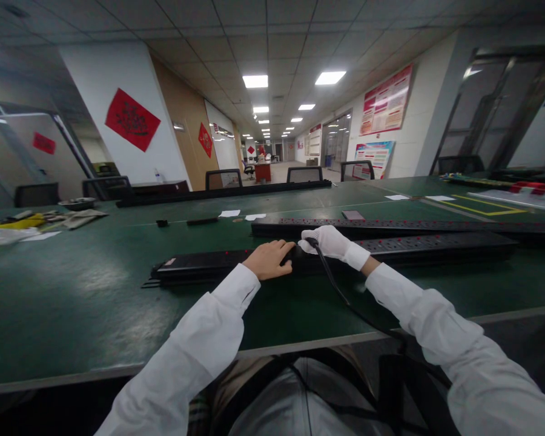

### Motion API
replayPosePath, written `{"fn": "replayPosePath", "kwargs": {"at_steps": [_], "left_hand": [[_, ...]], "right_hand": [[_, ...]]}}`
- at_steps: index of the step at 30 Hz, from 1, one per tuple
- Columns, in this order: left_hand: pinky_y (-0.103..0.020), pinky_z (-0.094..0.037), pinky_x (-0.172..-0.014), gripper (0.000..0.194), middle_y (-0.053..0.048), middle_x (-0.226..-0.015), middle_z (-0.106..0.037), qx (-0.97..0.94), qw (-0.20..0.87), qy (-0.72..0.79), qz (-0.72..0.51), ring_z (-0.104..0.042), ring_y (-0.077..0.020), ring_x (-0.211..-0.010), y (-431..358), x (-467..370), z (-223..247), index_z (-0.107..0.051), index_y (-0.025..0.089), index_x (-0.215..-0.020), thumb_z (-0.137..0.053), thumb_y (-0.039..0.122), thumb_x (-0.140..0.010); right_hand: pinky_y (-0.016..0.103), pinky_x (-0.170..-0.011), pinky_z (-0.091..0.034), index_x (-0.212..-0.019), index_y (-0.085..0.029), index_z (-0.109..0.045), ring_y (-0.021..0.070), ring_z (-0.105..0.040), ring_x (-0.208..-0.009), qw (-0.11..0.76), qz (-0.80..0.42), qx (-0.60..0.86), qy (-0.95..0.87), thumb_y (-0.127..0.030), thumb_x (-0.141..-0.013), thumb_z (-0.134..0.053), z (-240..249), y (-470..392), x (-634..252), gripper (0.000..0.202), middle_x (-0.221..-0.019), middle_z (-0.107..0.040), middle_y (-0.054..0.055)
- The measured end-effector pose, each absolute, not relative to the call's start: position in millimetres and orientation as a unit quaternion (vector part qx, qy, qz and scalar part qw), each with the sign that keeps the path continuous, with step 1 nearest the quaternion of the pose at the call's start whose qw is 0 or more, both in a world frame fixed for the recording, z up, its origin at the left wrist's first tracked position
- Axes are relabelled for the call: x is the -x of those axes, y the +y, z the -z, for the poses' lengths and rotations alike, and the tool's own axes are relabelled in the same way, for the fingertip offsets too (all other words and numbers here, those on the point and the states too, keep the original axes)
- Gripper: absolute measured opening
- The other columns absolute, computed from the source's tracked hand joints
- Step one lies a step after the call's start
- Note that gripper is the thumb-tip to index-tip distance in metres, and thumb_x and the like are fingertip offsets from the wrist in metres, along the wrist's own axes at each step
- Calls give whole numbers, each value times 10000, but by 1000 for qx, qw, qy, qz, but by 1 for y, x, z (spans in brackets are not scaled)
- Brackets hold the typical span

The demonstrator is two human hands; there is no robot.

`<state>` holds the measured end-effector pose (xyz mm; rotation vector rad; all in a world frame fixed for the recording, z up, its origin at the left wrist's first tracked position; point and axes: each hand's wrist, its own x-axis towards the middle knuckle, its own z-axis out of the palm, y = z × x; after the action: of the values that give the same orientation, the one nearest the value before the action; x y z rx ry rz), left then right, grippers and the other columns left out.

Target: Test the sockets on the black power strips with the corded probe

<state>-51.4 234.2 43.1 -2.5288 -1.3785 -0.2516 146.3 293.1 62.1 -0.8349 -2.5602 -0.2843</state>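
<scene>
A long black power strip point(200, 264) with small red marks lies across the green table in front of me. My left hand point(269, 260), bare, rests on the middle of the strip with its fingers apart. Beside it my right hand point(329, 243), in a white glove, is closed on a black plug whose black cable point(338, 290) runs down over the table's front edge. The plug's tip is hidden at the strip. Just behind lies a second long black strip point(300, 226) with red marks.
Another long black bar point(236, 194) lies at the table's point(95, 315) far side. Small black parts point(202, 221) and white papers point(229, 214) lie midway. Yellow items and cloth point(84, 218) are at left, a red-and-white stack point(531, 195) at right. Chairs stand beyond.
</scene>
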Motion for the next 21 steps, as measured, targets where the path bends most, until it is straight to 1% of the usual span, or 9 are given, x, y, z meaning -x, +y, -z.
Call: {"fn": "replayPosePath", "kwargs": {"at_steps": [2, 4, 11, 21], "left_hand": [[-306, -423, -801, 404, -61, -1018, -546, 865, 125, -476, 96, -531, -191, -936, 235, 52, -43, -374, 190, -1223, -311, 281, -834], [-303, -424, -800, 392, -57, -1009, -549, 863, 126, -478, 101, -536, -184, -926, 235, 52, -43, -384, 193, -1215, -294, 269, -841], [-314, -437, -779, 453, -72, -1014, -544, 869, 135, -466, 93, -534, -202, -919, 233, 53, -44, -366, 172, -1234, -360, 323, -807], [-317, -444, -761, 484, -74, -1018, -544, 866, 136, -474, 88, -535, -209, -907, 230, 51, -46, -365, 175, -1235, -389, 365, -791]], "right_hand": [[203, -516, -239, -665, -183, -512, 94, -472, -517, 216, 104, 303, -922, -433, -819, -326, -62, 293, -146, 348, -572, -564, 14], [204, -517, -239, -668, -183, -514, 95, -476, -520, 216, 106, 304, -922, -431, -820, -327, -62, 293, -146, 346, -571, -564, 15], [203, -521, -240, -674, -182, -506, 91, -478, -521, 217, 106, 297, -924, -416, -824, -332, -61, 294, -147, 328, -575, -564, 12], [202, -520, -238, -671, -182, -505, 90, -467, -519, 216, 101, 298, -924, -422, -824, -334, -62, 293, -147, 331, -571, -559, 8]]}}
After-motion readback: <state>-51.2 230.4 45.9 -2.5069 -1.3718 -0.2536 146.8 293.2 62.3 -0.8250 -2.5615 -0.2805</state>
